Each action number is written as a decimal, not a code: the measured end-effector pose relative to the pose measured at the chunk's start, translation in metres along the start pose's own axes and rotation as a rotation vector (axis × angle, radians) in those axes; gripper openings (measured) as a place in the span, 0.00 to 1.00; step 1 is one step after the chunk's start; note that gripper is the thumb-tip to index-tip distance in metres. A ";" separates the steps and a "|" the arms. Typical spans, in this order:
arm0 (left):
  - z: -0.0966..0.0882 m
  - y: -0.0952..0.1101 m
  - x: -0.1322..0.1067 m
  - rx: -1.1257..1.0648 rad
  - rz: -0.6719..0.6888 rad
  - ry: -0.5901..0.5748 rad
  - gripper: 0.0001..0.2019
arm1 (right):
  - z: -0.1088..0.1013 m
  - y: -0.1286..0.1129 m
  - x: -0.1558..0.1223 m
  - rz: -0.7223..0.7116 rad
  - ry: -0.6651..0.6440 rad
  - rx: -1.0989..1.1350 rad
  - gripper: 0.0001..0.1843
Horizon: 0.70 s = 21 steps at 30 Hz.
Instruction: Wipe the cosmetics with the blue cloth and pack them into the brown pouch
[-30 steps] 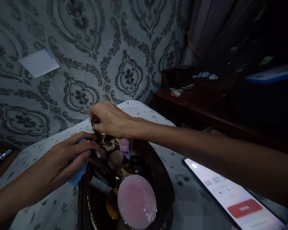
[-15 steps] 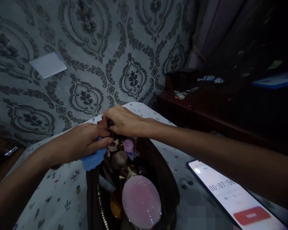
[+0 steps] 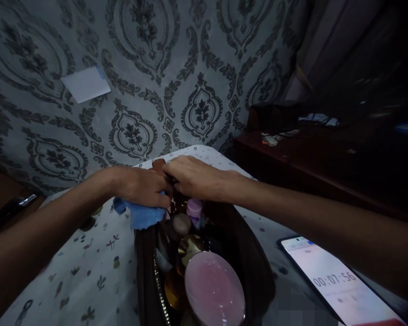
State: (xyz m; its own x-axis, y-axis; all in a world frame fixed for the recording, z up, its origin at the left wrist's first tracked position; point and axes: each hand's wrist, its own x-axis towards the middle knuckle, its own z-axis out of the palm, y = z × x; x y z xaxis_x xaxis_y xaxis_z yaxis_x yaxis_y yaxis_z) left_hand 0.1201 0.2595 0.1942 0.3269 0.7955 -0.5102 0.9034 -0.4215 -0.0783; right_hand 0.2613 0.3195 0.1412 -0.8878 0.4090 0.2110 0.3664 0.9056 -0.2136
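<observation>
A dark brown zip bag (image 3: 258,267) stands unzipped in front of me, filled with bottles and jars. My left hand (image 3: 139,188) is closed on a blue cloth (image 3: 146,216) at the bag's far left rim. Close beside it, my right hand (image 3: 197,179) is closed at the far end of the bag; what its fingers grip is hidden. A brown tab (image 3: 158,165) shows just behind the hands. Inside the bag are a purple-capped bottle (image 3: 194,209), a round beige lid (image 3: 182,224), a gold cap (image 3: 190,246) and a large pink oval lid (image 3: 214,287).
The bag sits on a white patterned cloth (image 3: 88,271). A phone (image 3: 340,276) with a running timer lies to the right. Beyond it is a dark red cabinet (image 3: 292,176) with cables on top. Patterned wallpaper (image 3: 204,108) with a white card (image 3: 86,84) rises behind.
The view has shifted slightly, so everything sits further right. My left hand has turned more palm-down over the blue cloth at the rim. The right hand stays at the bag's far end.
</observation>
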 end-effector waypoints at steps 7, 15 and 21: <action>-0.007 0.007 0.002 0.003 -0.085 -0.124 0.19 | 0.002 0.001 0.001 0.033 0.025 -0.021 0.10; -0.001 0.007 -0.004 0.088 -0.088 -0.049 0.20 | -0.003 -0.007 -0.003 0.043 0.002 0.006 0.16; 0.003 0.011 -0.012 0.042 -0.077 -0.014 0.18 | -0.005 -0.019 0.004 0.003 -0.047 -0.051 0.10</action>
State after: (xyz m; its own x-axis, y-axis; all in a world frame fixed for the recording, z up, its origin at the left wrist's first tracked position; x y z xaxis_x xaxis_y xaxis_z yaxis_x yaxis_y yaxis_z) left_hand 0.1249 0.2442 0.1968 0.2523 0.8203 -0.5132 0.9132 -0.3773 -0.1540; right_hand 0.2526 0.3045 0.1502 -0.8983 0.4073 0.1647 0.3821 0.9093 -0.1646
